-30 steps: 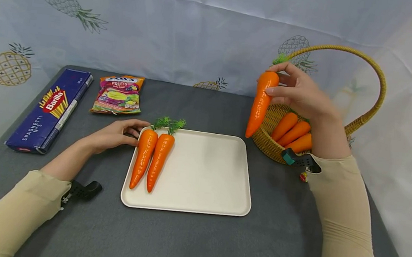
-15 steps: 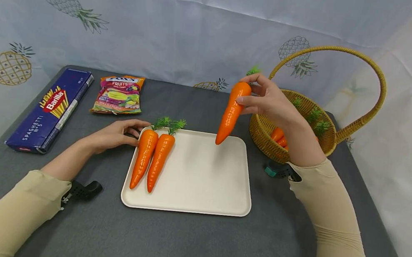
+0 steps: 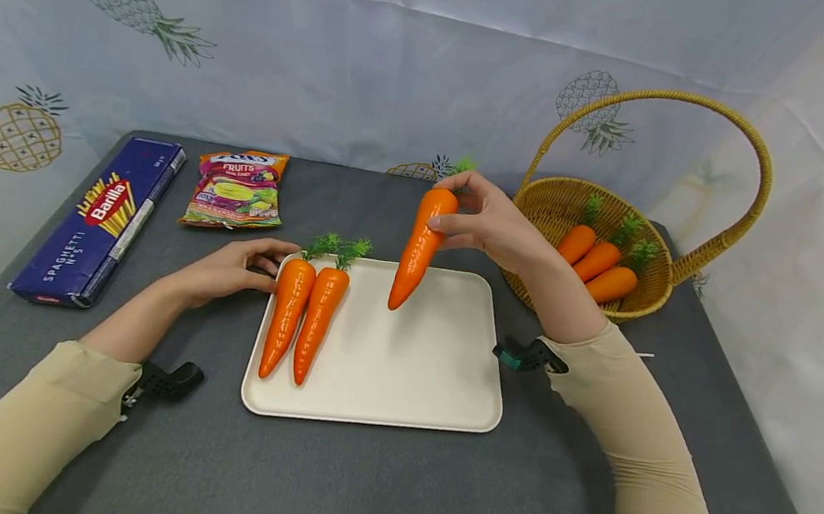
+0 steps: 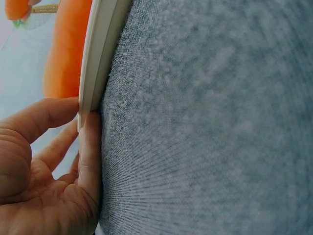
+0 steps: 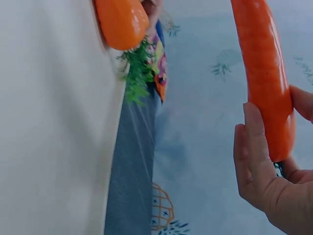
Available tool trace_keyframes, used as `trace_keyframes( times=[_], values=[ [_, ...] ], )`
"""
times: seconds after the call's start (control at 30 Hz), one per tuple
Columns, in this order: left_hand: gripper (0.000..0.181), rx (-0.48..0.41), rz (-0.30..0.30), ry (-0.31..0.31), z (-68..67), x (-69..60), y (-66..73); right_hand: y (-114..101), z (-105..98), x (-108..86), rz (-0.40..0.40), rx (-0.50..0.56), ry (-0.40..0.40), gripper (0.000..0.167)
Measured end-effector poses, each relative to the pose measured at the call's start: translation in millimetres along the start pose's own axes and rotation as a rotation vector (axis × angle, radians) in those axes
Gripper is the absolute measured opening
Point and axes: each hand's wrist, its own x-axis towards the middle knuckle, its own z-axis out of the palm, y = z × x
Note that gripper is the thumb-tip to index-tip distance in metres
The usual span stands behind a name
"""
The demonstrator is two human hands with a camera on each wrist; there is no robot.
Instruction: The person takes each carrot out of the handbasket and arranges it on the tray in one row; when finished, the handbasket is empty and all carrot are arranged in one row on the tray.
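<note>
My right hand [image 3: 487, 221] pinches an orange carrot [image 3: 420, 249] near its leafy end, tip slanting down, above the cream tray [image 3: 415, 375]. In the right wrist view, thumb and fingers lie on either side of the held carrot [image 5: 264, 73]. My left hand [image 3: 233, 272] pinches the tray's left edge; in the left wrist view the thumb is on the rim [image 4: 90, 63] and a finger beneath it. Two carrots with green tops, a left carrot [image 3: 288, 315] and a right carrot [image 3: 320, 327], lie side by side at the tray's left end.
A wicker basket [image 3: 534, 199] with a tall handle stands at the right, holding three carrots [image 3: 595, 264]. A blue spaghetti box [image 3: 99, 220] and a fruit candy bag [image 3: 236, 190] lie at the left. A pineapple-print cloth [image 3: 372, 60] hangs behind the grey table [image 3: 327, 491].
My right hand has carried the carrot left and somewhat lower, from above the basket to above the tray. The left hand and the two carrots on the tray have stayed put.
</note>
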Motion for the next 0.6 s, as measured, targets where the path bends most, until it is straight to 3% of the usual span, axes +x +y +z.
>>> trace_keyframes(
  times=[0.6],
  values=[
    [0.065,-0.005,-0.014,0.003,0.4,0.1,-0.2,36.2,44.2,16.3,0.086,-0.060,-0.112,0.052]
  ],
)
